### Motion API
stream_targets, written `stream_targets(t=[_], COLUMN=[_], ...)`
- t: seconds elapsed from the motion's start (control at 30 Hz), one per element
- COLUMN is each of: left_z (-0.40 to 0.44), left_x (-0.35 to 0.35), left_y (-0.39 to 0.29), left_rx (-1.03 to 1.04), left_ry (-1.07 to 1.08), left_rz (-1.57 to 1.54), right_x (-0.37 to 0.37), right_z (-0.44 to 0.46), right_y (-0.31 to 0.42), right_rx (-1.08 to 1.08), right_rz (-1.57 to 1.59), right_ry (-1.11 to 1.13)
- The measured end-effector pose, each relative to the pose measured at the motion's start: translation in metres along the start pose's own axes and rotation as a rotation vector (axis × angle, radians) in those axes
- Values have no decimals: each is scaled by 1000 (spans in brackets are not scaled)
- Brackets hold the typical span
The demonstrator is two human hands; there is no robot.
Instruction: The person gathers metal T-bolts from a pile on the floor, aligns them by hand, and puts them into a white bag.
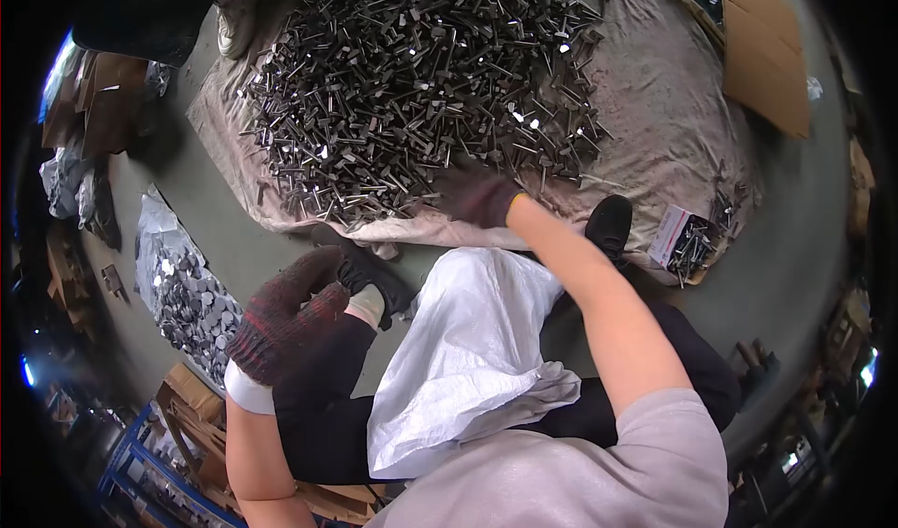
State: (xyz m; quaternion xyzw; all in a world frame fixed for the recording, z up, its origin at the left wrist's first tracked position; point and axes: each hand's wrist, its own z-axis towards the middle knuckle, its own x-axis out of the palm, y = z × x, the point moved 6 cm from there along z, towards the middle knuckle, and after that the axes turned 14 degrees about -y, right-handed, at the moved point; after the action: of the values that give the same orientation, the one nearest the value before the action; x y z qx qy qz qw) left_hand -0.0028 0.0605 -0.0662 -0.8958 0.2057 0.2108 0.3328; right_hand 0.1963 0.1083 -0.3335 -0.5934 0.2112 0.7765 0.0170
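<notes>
A large pile of dark metal T-shaped pieces, like bolts, lies spread on a pale cloth. My right hand, in a dark glove, reaches to the near edge of this pile; motion smears its fingers, and I cannot tell whether it grips a piece. In a dark and red knitted glove, my left hand is above my left knee, its fingers curled toward the thumb. Whatever those fingers hold, if anything, is hidden. A white woven sheet covers my lap between the two arms.
A small box of metal pieces tips over at the cloth's right edge. Flat metal discs spill from a plastic bag at left. Another person's shoe stands at the upper left. A cardboard flap rises at the upper right.
</notes>
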Motion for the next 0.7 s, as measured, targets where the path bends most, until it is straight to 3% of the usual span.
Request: stream_targets(t=[0.1, 0.17, 0.23, 0.3, 0.33, 0.4, 0.53, 0.6, 0.63, 0.7], left_z=[-1, -5, -7, -8, -7, -5, -6, -3, -2, 0], left_x=[-6, -8, -7, -6, -6, -4, 1, 2, 4, 8], left_y=[3, 0, 0, 0, 0, 3, 4, 4, 3, 1], left_rx=[40, 50, 63, 78, 83, 18, -16, -10, -9, -2], left_ry=[10, 11, 15, 23, 26, 43, 37, 39, 45, 64], left_rz=[-8, 16, 41, 19, 18, -47, -108, -114, -108, -96], right_x=[-19, -49, -55, -87, -96, -104, -63, -41, -43, -61], right_z=[-17, -35, -60, -93, -103, -141, -142, -132, -130, -112], right_y=[-31, -52, -98, -147, -153, -176, -149, -126, -110, -81], right_rx=[-47, 34, 359, 752, 754, 1223, 1330, 1466, 1474, 1255], right_rz=[-15, -98, -405, -237, -243, -239, -228, 108, 108, -188], right_ry=[181, -188, -229, -460, -458, -422, -207, -189, -190, -17])
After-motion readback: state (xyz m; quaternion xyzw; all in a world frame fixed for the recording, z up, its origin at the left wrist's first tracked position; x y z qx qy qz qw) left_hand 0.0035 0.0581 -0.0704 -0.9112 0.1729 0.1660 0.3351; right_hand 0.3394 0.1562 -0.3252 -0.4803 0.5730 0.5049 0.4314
